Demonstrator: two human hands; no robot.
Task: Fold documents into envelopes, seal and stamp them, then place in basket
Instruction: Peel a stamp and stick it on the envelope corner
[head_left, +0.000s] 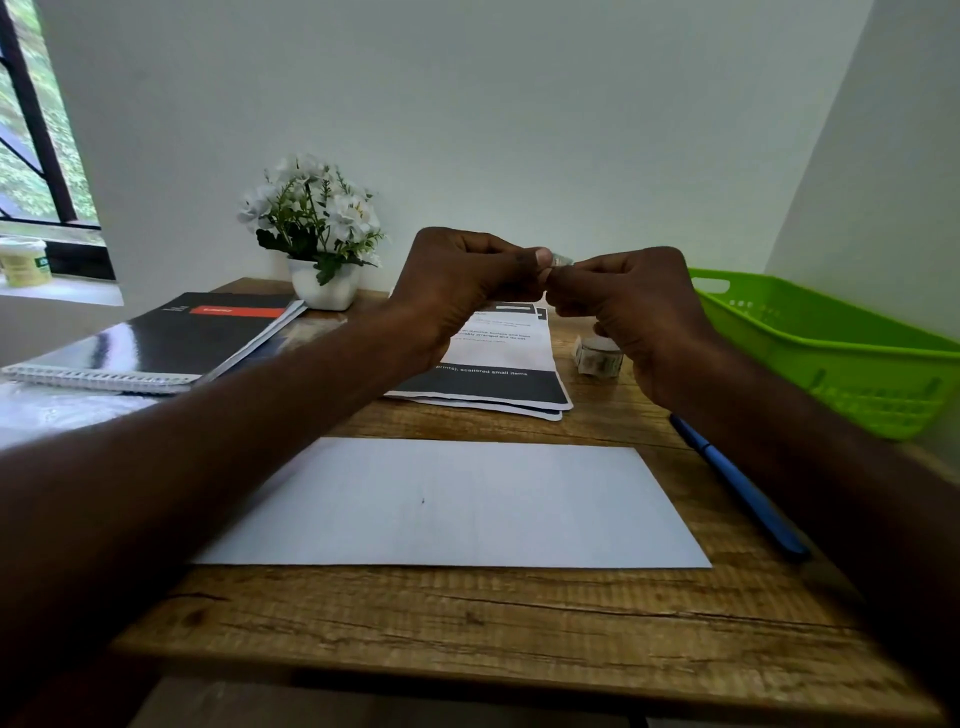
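A white envelope (457, 506) lies flat on the wooden table (467, 629) in front of me. Raised above the table's far half, my left hand (467, 280) and my right hand (631, 306) meet fingertip to fingertip and together pinch a small stamp (562, 260). Below the hands lies a stack of printed documents (498, 369). A small roll of patterned stamps (598, 357) stands to the right of the stack. The green basket (831, 338) sits at the table's right edge.
A blue pen (737, 483) lies to the right of the envelope. A spiral notebook (171, 338) rests at the left, and a white pot of white flowers (317, 234) stands at the back. A window is at far left.
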